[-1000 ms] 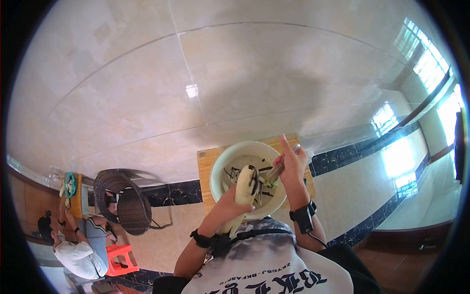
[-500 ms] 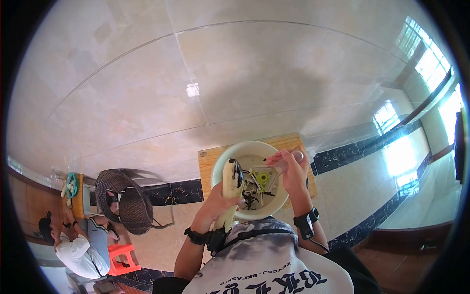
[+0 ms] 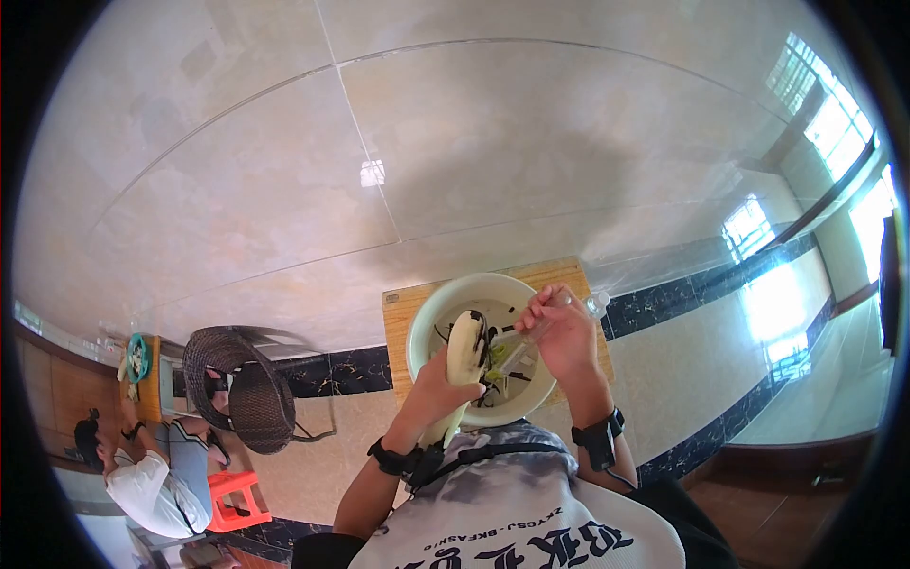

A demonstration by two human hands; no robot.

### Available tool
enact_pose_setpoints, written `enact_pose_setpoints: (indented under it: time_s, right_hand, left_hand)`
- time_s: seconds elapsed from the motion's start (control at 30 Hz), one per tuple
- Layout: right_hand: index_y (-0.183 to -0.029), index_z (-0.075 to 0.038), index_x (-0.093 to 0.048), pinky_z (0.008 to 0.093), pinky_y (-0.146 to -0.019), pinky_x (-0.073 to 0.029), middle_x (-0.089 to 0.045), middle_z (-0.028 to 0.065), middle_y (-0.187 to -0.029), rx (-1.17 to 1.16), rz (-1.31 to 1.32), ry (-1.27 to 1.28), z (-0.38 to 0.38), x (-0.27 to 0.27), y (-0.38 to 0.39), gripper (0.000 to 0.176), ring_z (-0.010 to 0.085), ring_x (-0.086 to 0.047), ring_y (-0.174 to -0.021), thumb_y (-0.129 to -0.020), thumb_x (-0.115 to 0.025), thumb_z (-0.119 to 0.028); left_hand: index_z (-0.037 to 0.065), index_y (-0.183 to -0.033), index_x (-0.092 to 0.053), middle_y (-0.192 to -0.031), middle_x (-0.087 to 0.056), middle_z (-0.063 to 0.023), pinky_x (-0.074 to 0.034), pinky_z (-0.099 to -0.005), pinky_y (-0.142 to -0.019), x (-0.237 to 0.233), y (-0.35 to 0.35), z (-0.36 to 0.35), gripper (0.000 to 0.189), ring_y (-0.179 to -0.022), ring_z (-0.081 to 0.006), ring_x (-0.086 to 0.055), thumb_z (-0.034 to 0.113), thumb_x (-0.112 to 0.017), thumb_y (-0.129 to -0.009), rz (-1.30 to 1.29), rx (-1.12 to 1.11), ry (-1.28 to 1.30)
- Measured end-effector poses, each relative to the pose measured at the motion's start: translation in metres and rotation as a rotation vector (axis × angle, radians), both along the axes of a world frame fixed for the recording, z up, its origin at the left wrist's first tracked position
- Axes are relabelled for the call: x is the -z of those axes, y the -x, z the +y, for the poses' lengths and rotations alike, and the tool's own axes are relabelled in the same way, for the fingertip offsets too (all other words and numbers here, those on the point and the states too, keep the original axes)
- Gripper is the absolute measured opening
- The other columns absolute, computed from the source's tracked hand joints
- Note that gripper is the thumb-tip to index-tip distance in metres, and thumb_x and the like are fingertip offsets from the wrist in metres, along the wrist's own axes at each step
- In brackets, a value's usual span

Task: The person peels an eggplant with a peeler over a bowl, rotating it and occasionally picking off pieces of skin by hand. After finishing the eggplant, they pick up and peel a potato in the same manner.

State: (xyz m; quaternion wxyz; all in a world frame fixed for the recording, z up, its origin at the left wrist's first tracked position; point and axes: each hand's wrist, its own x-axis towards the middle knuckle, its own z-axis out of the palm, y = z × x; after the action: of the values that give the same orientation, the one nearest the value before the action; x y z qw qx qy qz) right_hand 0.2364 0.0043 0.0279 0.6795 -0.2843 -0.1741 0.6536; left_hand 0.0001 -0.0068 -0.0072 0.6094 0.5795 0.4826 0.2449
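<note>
A pale cream round plastic bowl (image 3: 420,327) stands on a light brown wooden board (image 3: 398,313), above the beige tiled floor (image 3: 531,142). In the bowl lie thin dark peel strips (image 3: 493,389) mixed with some pale ones and a small green piece (image 3: 497,353). What the green piece is, I cannot tell.

The left hand (image 3: 434,391) is closed around a long pale yellowish peeled vegetable with a dark tip (image 3: 465,349), gripping its lower half with the fingers wrapped round it. The vegetable is over the near left part of the bowl. Its long axis runs almost straight away from the person, a little tilted. The dark tip points away, above the inside of the bowl, and the other end sticks out below the hand toward the chest.

The right hand (image 3: 566,334) is above the right rim of the bowl. Its fingers are bent together and pinch a slim silvery tool (image 3: 520,351), which slants down toward the vegetable. Whether the tool touches it is not clear.

Far to the left, another person in a white shirt (image 3: 156,498) sits near a dark woven round chair (image 3: 237,389) and a red plastic stool (image 3: 232,498).
</note>
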Motion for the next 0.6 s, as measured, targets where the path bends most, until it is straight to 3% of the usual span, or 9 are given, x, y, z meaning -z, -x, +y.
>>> enact_pose_setpoints:
  time_s: [0.2, 0.3, 0.4, 0.6]
  right_hand:
    - [-0.104, -0.007, -0.05, 0.0484, -0.076, -0.06, -0.059, 0.0081, -0.09, -0.048, -0.132, -0.1, -0.007, -0.008, -0.003, 0.013, 0.0277, -0.068, -0.079, -0.103, -0.062, -0.01]
    - [-0.102, -0.007, -0.05, 0.044, -0.062, -0.061, -0.06, 0.0086, -0.084, 0.01, -0.192, -0.147, -0.002, 0.001, -0.003, 0.014, 0.0281, -0.07, -0.072, -0.101, -0.064, -0.006]
    - [-0.1, -0.009, -0.049, 0.0394, -0.048, -0.059, -0.057, 0.0063, -0.076, 0.148, -0.219, -0.118, 0.003, 0.001, 0.011, 0.013, 0.0234, -0.064, -0.056, -0.102, -0.061, -0.005]
    - [-0.093, -0.005, -0.048, 0.0359, -0.042, -0.057, -0.056, 0.0068, -0.07, 0.269, -0.298, -0.07, 0.009, -0.011, 0.025, 0.018, 0.0198, -0.063, -0.05, -0.1, -0.064, -0.003]
  left_hand:
    - [0.0, -0.141, -0.052, -0.125, -0.069, -0.0167, -0.052, -0.0385, -0.101, -0.008, 0.002, 0.001, 0.076, -0.114, -0.0269, -0.067, 0.015, -0.085, -0.075, 0.027, 0.0, 0.009]
    - [0.0, -0.141, -0.051, -0.124, -0.068, -0.0153, -0.053, -0.0368, -0.099, -0.011, 0.001, 0.001, 0.075, -0.111, -0.0243, -0.067, 0.013, -0.084, -0.075, -0.019, 0.028, 0.056]
    - [0.0, -0.142, -0.051, -0.121, -0.068, -0.0127, -0.054, -0.0343, -0.094, -0.023, -0.004, 0.001, 0.074, -0.107, -0.0204, -0.067, 0.01, -0.083, -0.076, -0.081, 0.075, 0.154]
    - [-0.003, -0.14, -0.053, -0.114, -0.069, -0.0097, -0.057, -0.0319, -0.085, -0.029, -0.009, 0.0, 0.069, -0.096, -0.0161, -0.067, 0.008, -0.083, -0.08, -0.108, 0.114, 0.142]
